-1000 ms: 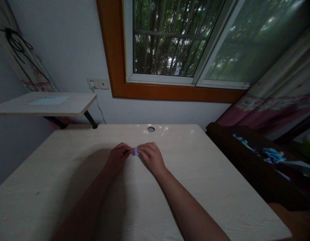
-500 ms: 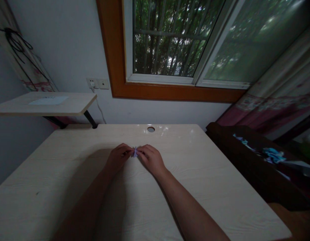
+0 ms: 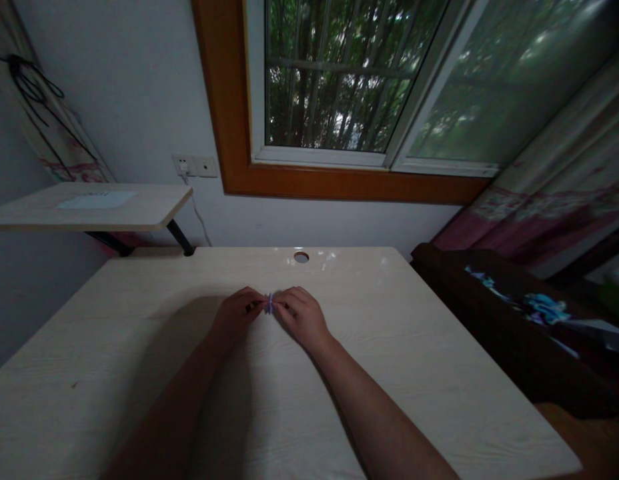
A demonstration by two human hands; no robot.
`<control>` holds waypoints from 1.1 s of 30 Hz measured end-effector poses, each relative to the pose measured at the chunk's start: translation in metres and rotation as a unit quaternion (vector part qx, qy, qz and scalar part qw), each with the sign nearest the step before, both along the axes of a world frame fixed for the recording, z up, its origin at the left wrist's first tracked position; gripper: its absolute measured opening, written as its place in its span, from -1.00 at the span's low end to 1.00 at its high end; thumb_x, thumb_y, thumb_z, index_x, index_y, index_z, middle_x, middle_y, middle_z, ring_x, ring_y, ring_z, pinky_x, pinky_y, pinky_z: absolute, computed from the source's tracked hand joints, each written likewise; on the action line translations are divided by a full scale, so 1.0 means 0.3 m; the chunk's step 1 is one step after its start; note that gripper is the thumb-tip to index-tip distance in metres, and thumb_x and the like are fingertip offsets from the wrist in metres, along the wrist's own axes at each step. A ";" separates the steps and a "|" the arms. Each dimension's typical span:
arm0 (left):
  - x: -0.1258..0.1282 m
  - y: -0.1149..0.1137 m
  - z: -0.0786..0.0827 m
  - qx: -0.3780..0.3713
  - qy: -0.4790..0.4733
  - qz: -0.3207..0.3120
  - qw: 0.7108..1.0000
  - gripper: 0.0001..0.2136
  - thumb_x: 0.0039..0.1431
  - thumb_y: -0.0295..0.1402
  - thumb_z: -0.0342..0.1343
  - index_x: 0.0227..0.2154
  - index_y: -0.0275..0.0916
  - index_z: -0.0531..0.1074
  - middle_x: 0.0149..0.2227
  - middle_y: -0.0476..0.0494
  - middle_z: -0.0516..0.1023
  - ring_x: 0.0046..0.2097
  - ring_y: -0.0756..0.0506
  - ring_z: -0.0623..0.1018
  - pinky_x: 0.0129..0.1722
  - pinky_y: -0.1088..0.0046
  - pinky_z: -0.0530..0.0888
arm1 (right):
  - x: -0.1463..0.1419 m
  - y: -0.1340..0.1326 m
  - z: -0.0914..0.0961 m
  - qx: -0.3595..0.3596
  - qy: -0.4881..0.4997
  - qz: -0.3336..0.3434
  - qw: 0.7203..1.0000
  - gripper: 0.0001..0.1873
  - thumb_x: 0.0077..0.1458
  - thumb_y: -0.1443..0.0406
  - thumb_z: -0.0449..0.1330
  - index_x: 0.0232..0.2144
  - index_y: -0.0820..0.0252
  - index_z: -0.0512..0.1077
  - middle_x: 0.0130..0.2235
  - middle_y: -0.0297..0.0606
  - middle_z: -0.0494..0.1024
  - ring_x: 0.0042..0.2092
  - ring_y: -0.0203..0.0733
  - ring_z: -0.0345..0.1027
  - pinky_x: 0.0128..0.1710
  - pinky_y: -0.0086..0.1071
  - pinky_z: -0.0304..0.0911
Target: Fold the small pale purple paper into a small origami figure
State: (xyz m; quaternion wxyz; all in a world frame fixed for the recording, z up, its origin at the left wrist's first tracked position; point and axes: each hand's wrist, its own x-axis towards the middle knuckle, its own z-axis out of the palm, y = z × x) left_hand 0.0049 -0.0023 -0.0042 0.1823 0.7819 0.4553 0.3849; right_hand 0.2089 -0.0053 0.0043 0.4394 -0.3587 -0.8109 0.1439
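From my remote seat I log the small purple piece (image 3: 269, 304) between the two hands, over the far half of the table (image 3: 414, 373), nearer the back edge than the front. The left hand (image 3: 235, 312) has thumb and fingertips pinched together on its left side; the right hand (image 3: 304, 315) pinches its right side likewise, no visible gap between the tips. I judge the paired grip is there to steady so slight a thing from both ends and keep its middle exposed. Dim light and small scale: I cannot tell whether it is one part or several, or whether it touches the tabletop. Writing: none legible. A pale sheet (image 3: 97, 200) lies flat on the raised shelf (image 3: 164, 200), bearing faint dark marks I cannot read. No brand or label made out on the purple piece.
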 end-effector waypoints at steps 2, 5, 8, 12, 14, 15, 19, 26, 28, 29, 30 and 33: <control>0.000 0.001 -0.003 0.002 0.000 -0.002 1.000 -0.88 0.23 -0.34 0.10 -0.29 -0.18 0.54 -0.30 -0.06 0.54 -0.31 -0.01 0.52 -0.25 0.48 0.46 | -0.002 0.000 -0.002 0.000 0.010 0.003 1.000 -0.84 0.23 0.29 0.14 -0.25 0.05 0.54 -0.29 -0.19 0.56 -0.20 -0.11 0.39 -0.15 -0.22 0.31; 0.000 0.002 -0.009 0.002 0.009 -0.004 1.000 -0.88 0.23 -0.34 0.10 -0.28 -0.17 0.54 -0.30 -0.05 0.54 -0.32 0.00 0.52 -0.26 0.50 0.46 | -0.006 0.000 -0.008 -0.005 0.020 0.006 1.000 -0.85 0.22 0.31 0.14 -0.26 0.05 0.54 -0.29 -0.20 0.56 -0.21 -0.12 0.39 -0.15 -0.23 0.31; 0.001 -0.001 -0.010 0.001 0.021 -0.001 1.000 -0.88 0.24 -0.33 0.09 -0.30 -0.17 0.53 -0.31 -0.04 0.54 -0.34 0.01 0.51 -0.28 0.51 0.45 | -0.009 0.000 -0.012 -0.013 0.026 0.009 1.000 -0.86 0.21 0.32 0.15 -0.26 0.07 0.53 -0.29 -0.20 0.56 -0.21 -0.14 0.40 -0.15 -0.25 0.31; 0.006 -0.008 -0.006 0.005 0.011 -0.003 1.000 -0.87 0.25 -0.31 0.09 -0.32 -0.19 0.51 -0.32 -0.04 0.53 -0.34 0.02 0.51 -0.30 0.52 0.45 | -0.010 0.000 -0.014 -0.023 0.033 0.014 0.999 -0.87 0.19 0.35 0.16 -0.28 0.08 0.52 -0.31 -0.22 0.55 -0.21 -0.15 0.40 -0.16 -0.28 0.30; 0.008 -0.010 -0.005 0.005 0.009 -0.004 1.000 -0.88 0.25 -0.32 0.08 -0.31 -0.19 0.51 -0.32 -0.05 0.53 -0.35 0.02 0.51 -0.32 0.53 0.45 | -0.011 -0.001 -0.014 -0.028 0.034 0.014 0.999 -0.87 0.18 0.35 0.16 -0.30 0.08 0.51 -0.31 -0.23 0.54 -0.23 -0.16 0.40 -0.19 -0.30 0.29; 0.009 -0.010 -0.006 0.004 0.011 -0.004 1.000 -0.88 0.24 -0.33 0.08 -0.31 -0.19 0.51 -0.32 -0.05 0.53 -0.36 0.02 0.51 -0.32 0.54 0.45 | -0.011 -0.002 -0.013 -0.031 0.032 0.015 0.999 -0.87 0.18 0.36 0.15 -0.30 0.08 0.51 -0.32 -0.23 0.53 -0.24 -0.16 0.39 -0.20 -0.31 0.29; 0.010 -0.008 -0.012 0.002 0.024 -0.004 1.000 -0.89 0.23 -0.36 0.09 -0.30 -0.19 0.51 -0.31 -0.05 0.54 -0.35 0.02 0.51 -0.30 0.52 0.46 | -0.012 -0.005 -0.012 -0.039 0.022 0.018 0.999 -0.88 0.17 0.36 0.15 -0.30 0.11 0.50 -0.34 -0.23 0.52 -0.27 -0.18 0.38 -0.24 -0.34 0.28; 0.015 -0.012 -0.010 -0.018 -0.022 -0.031 0.999 -0.90 0.22 -0.37 0.09 -0.26 -0.20 0.48 -0.30 -0.06 0.52 -0.30 0.01 0.53 -0.28 0.51 0.48 | -0.016 -0.001 -0.021 -0.049 0.034 -0.001 0.998 -0.90 0.16 0.35 0.16 -0.32 0.13 0.49 -0.35 -0.26 0.50 -0.30 -0.22 0.37 -0.29 -0.40 0.26; 0.017 -0.015 -0.007 -0.018 -0.030 -0.039 0.999 -0.89 0.20 -0.37 0.13 -0.23 -0.20 0.48 -0.29 -0.06 0.51 -0.31 0.01 0.53 -0.27 0.51 0.49 | -0.016 0.000 -0.022 -0.054 0.039 -0.007 0.998 -0.91 0.16 0.35 0.17 -0.33 0.14 0.49 -0.37 -0.27 0.49 -0.32 -0.23 0.36 -0.31 -0.41 0.25; 0.018 -0.016 -0.007 -0.017 -0.033 -0.042 0.998 -0.88 0.18 -0.37 0.15 -0.22 -0.20 0.47 -0.29 -0.06 0.51 -0.31 0.01 0.53 -0.27 0.50 0.50 | -0.016 0.000 -0.022 -0.056 0.040 -0.009 0.998 -0.91 0.16 0.35 0.17 -0.33 0.14 0.49 -0.38 -0.27 0.48 -0.33 -0.24 0.35 -0.32 -0.41 0.24; 0.019 -0.017 -0.007 -0.019 -0.037 -0.044 0.998 -0.86 0.16 -0.37 0.16 -0.20 -0.21 0.47 -0.28 -0.07 0.51 -0.32 0.01 0.53 -0.28 0.50 0.50 | -0.015 -0.001 -0.021 -0.059 0.042 -0.010 0.997 -0.92 0.16 0.35 0.17 -0.34 0.14 0.49 -0.38 -0.28 0.47 -0.34 -0.24 0.35 -0.33 -0.41 0.24; 0.023 -0.015 -0.010 -0.025 -0.042 -0.037 0.998 -0.83 0.13 -0.38 0.19 -0.19 -0.21 0.46 -0.29 -0.08 0.51 -0.34 0.00 0.54 -0.29 0.50 0.52 | -0.013 -0.002 -0.015 -0.065 0.046 -0.014 0.997 -0.92 0.15 0.36 0.18 -0.34 0.15 0.49 -0.39 -0.29 0.46 -0.34 -0.25 0.35 -0.33 -0.42 0.24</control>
